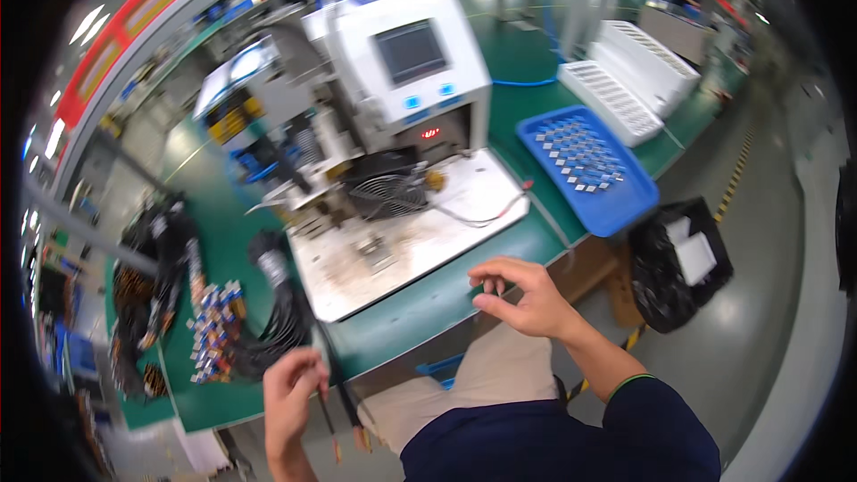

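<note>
My left hand [295, 388] is closed at the near left, beside the table edge. A thin black cable [327, 415] hangs down from its fingers, its end copper-coloured. My right hand [527, 299] hovers over the table's front edge, fingers loosely curled and the thumb apart from them; nothing shows in it. Beyond both hands stands a white benchtop machine [406, 45] with a dark screen and a small red display. Its white base plate [437, 254] carries a small metal fixture [375, 253] and a black round fan guard [388, 195].
Bundled black cables [281, 303] and a cluster of metal connectors [214, 330] lie on the green table [402, 317] at left. To the right are a blue tray [600, 207] of small metal parts, white slotted trays [616, 94] and a black-lined bin [665, 281].
</note>
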{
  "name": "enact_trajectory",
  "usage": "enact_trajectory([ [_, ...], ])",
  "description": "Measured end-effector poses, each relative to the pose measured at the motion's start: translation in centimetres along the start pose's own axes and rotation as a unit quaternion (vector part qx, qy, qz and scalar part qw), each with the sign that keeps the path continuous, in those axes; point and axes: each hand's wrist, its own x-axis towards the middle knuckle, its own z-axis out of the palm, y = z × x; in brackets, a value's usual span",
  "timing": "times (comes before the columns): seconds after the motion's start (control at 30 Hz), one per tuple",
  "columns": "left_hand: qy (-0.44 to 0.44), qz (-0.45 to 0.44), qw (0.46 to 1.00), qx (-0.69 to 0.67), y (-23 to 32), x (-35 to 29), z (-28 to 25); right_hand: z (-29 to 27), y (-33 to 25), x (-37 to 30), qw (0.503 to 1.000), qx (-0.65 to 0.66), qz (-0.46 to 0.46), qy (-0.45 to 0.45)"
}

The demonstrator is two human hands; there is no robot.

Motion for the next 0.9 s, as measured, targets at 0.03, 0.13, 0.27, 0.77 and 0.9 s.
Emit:
enact_trajectory([
  [0.03,-0.034,0.014,0.999,-0.007,-0.3,-0.5,-0.3,-1.6,0.1,-0.3,1.0,-0.009,0.015,0.026],
  [0.13,-0.047,0.113,0.984,0.126,1.1,-2.0,2.3,-7.7,0.6,-1.3,0.982,-0.115,0.036,0.144],
  [0.27,-0.062,0.245,0.838,0.483,3.8,-1.6,4.8,-17.4,5.1,-2.6,0.872,-0.353,0.087,0.328],
  [0.77,-0.267,0.084,0.947,0.159,1.4,9.7,12.4,-22.8,10.7,-0.1,0.828,-0.422,0.226,0.292],
  [0.9,-0.257,-0.033,0.966,-0.003,0.4,10.7,11.0,-22.8,11.2,0.0,0.828,-0.441,0.21,0.275],
])
